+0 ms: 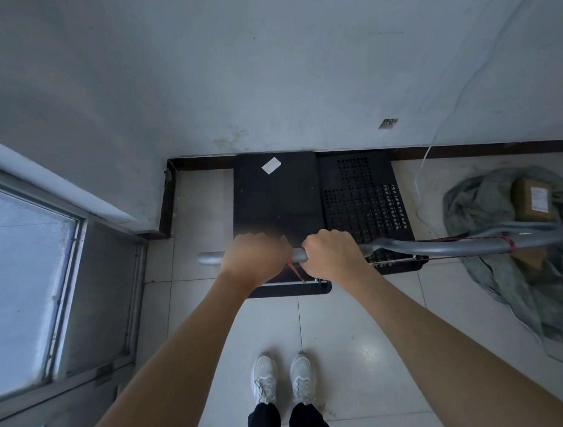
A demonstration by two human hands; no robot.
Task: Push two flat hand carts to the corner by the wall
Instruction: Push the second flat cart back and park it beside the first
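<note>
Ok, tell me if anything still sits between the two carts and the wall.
Nothing visible does. The solid cart and the perforated cart stand side by side with their far ends at the dark baseboard of the wall. The green bag and white cable lie off to the right.

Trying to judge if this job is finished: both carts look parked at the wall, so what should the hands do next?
Probably let go. Both hands grip the handle, and the solid cart and perforated cart already appear to meet the baseboard.
</note>
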